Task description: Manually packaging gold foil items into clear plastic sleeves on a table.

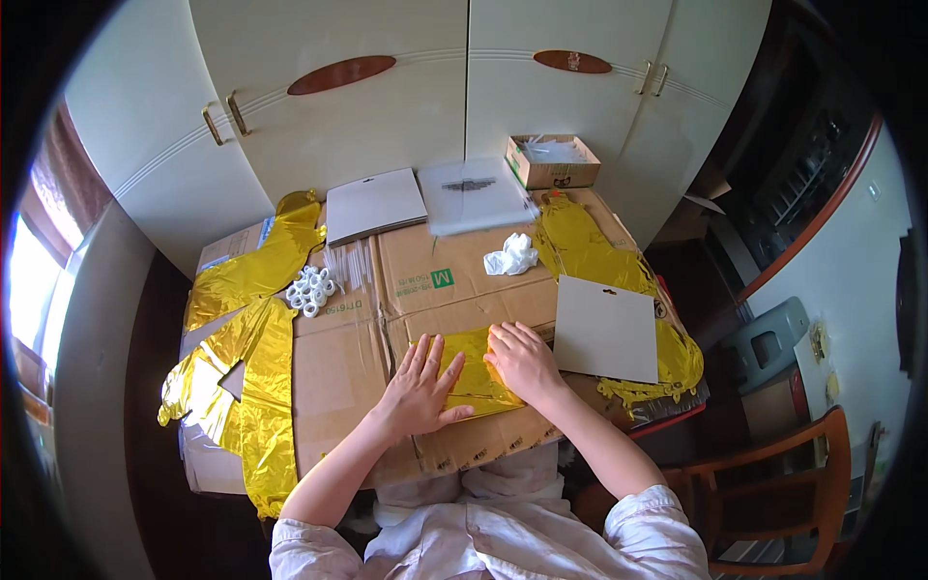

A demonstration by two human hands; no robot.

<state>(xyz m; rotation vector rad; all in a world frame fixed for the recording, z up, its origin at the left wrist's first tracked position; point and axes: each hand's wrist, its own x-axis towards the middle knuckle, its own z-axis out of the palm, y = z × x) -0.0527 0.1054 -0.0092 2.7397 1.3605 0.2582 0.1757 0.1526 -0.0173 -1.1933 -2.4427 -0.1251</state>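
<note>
A folded, shiny gold foil balloon (476, 375) lies flat on the cardboard at the near middle of the table. My left hand (420, 389) rests on its left part, palm down with the fingers spread. On its right edge, my right hand (524, 362) has its fingers curled and pressed together over the foil. Just right of that hand is a pale grey rectangular card (606, 331) with a hanging slot. At the left lies an unfolded gold foil balloon (266, 406) with an angular hole, and a further gold one (256, 271) sits behind it.
Cardboard (338, 377) covers the table. Toward the back are a card stack (375, 205), clear plastic sleeves (476, 198) and an open box (553, 162). White rings (310, 291), clear straws (348, 267) and a crumpled white bundle (512, 255) lie nearer. More gold foil (594, 246) spreads right; a wooden chair (773, 483) stands near right.
</note>
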